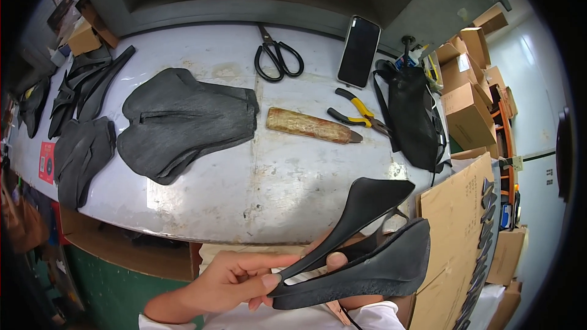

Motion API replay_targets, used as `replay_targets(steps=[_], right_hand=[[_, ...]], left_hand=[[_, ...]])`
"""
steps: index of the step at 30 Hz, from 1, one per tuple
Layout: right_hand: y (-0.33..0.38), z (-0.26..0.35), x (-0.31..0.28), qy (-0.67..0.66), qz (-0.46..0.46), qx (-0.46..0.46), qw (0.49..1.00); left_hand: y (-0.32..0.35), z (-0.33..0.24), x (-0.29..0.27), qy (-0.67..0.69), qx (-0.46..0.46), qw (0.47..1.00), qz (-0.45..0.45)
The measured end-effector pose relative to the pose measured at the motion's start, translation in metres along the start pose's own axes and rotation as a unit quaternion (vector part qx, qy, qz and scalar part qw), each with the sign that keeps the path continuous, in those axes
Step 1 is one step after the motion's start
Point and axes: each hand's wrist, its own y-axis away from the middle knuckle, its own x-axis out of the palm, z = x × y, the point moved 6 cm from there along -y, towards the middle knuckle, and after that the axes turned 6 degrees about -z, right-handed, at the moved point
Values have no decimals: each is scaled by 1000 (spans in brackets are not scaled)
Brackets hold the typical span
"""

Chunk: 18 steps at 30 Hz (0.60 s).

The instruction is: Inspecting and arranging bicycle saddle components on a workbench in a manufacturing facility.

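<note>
My left hand [235,280] pinches the narrow tip of a black saddle-shaped part [382,256] between thumb and fingers, low in the head view. The part is matte, with a long slot down its middle and two broad wings spreading up to the right. My right hand [337,261] is mostly hidden behind it; one fingertip shows through the slot and it grips the part from underneath. The part hangs in the air just off the front edge of the pale worktable [293,183].
On the table lie a pile of black saddle covers [183,119], more black pieces [82,153] at the left, black scissors [278,58], a dark phone [359,51], yellow-handled pliers [358,116], a brown wooden-handled tool [312,125] and a black bag [413,116]. Cardboard boxes [468,110] stand at the right.
</note>
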Motion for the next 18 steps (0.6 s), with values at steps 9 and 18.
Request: replay_targets(steps=[9, 18], right_hand=[[1, -6, 0, -31, 62, 54, 996], [-1, -15, 3, -85, -29, -43, 995]], left_hand=[[-2, 1, 1, 22, 29, 999, -30], [0, 1, 1, -2, 29, 999, -30]])
